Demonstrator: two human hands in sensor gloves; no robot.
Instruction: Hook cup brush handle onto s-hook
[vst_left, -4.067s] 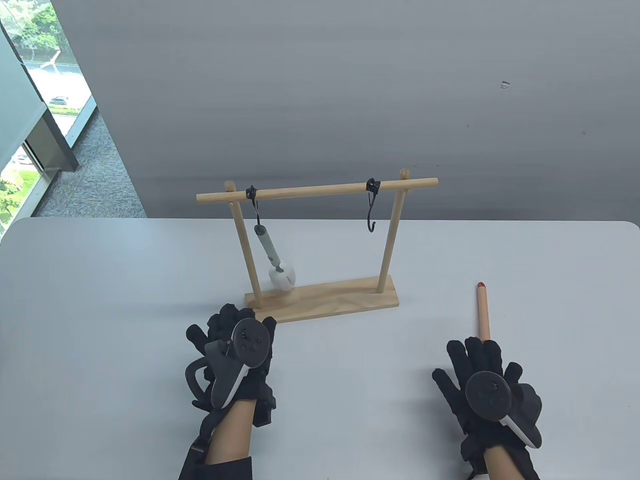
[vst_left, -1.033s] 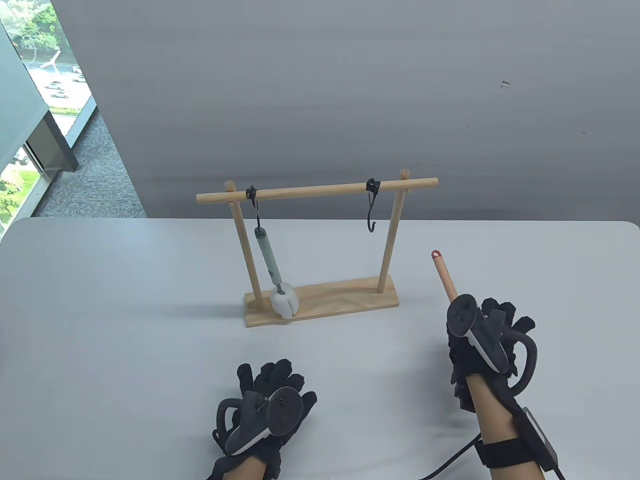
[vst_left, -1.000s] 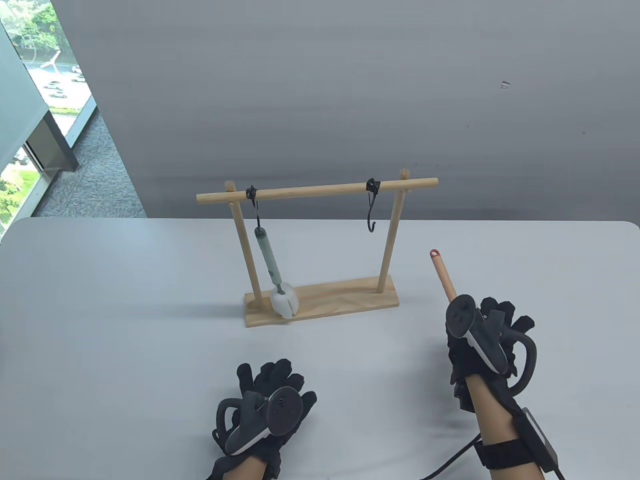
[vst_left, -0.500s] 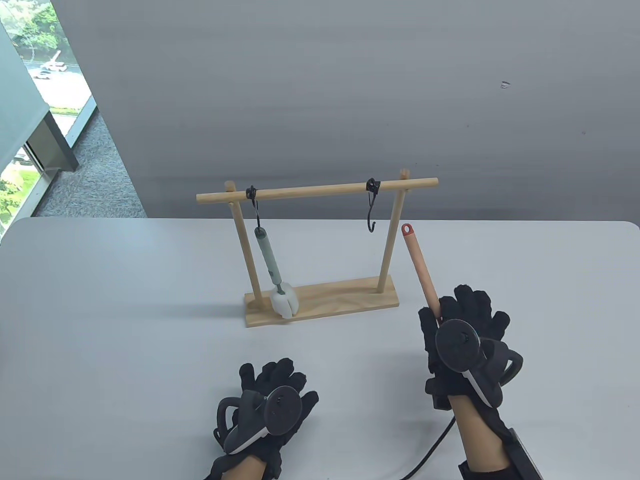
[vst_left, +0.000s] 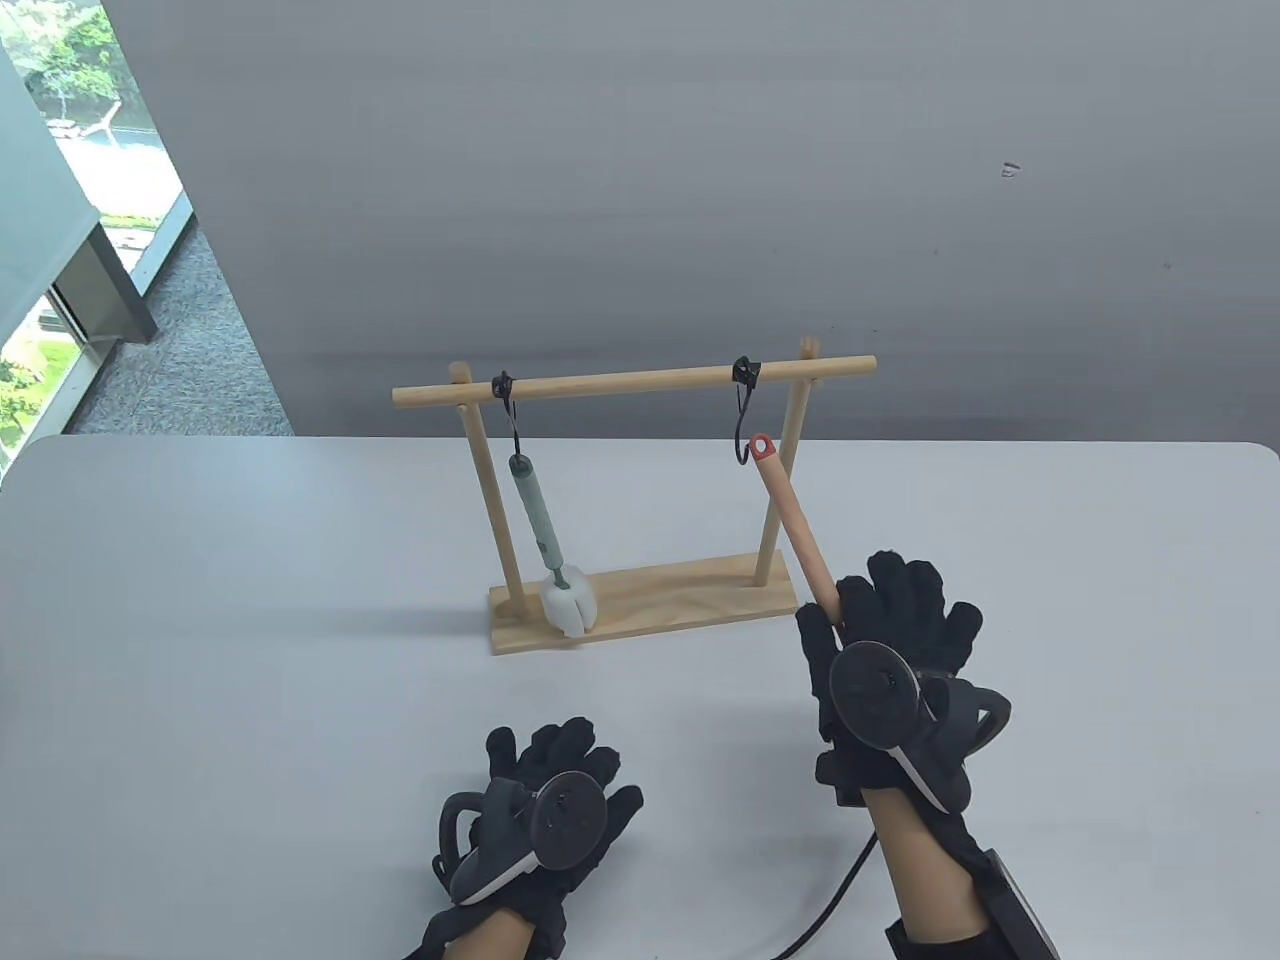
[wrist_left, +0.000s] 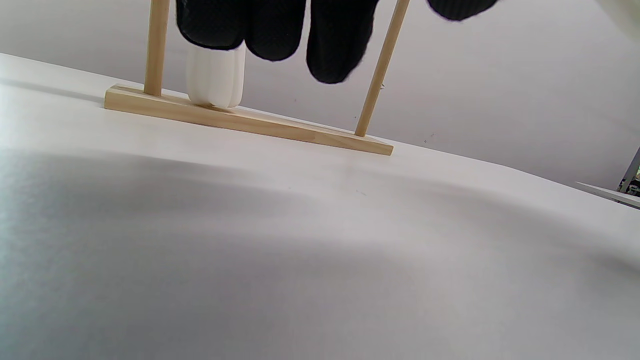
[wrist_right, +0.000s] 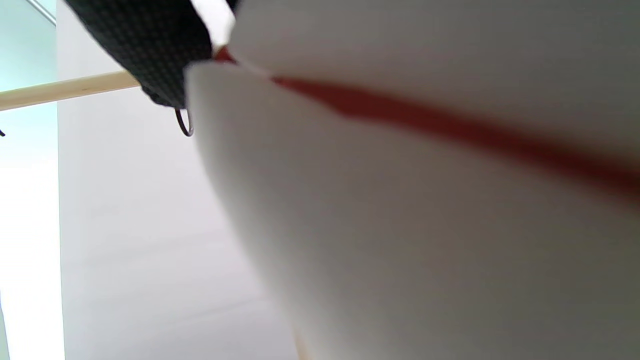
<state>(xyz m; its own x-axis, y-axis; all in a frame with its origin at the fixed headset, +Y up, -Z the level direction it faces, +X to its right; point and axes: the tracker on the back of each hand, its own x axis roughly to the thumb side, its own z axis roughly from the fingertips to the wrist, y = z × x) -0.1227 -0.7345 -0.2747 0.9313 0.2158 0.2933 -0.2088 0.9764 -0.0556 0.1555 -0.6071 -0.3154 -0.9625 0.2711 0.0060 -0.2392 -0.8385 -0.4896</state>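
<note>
My right hand (vst_left: 885, 640) grips the lower end of a cup brush with a tan handle (vst_left: 795, 525). It holds the brush tilted up and to the left. The handle's red loop (vst_left: 762, 446) is right beside the free black s-hook (vst_left: 742, 440) on the right of the wooden rack (vst_left: 640, 378). I cannot tell whether loop and hook touch. The brush's white head (wrist_right: 400, 200) fills the right wrist view, where the hook (wrist_right: 184, 122) shows small. My left hand (vst_left: 545, 800) rests flat on the table, holding nothing.
A grey-green brush with a white head (vst_left: 568, 598) hangs from the left s-hook (vst_left: 510, 420) and rests on the rack's base (vst_left: 700, 592); it also shows in the left wrist view (wrist_left: 215, 75). A cable (vst_left: 830, 900) trails from my right wrist.
My right hand has lifted the tan brush off the table and carried it left and forward. Its red loop went from right of the rack's post to the free hook. The left hand stayed put.
</note>
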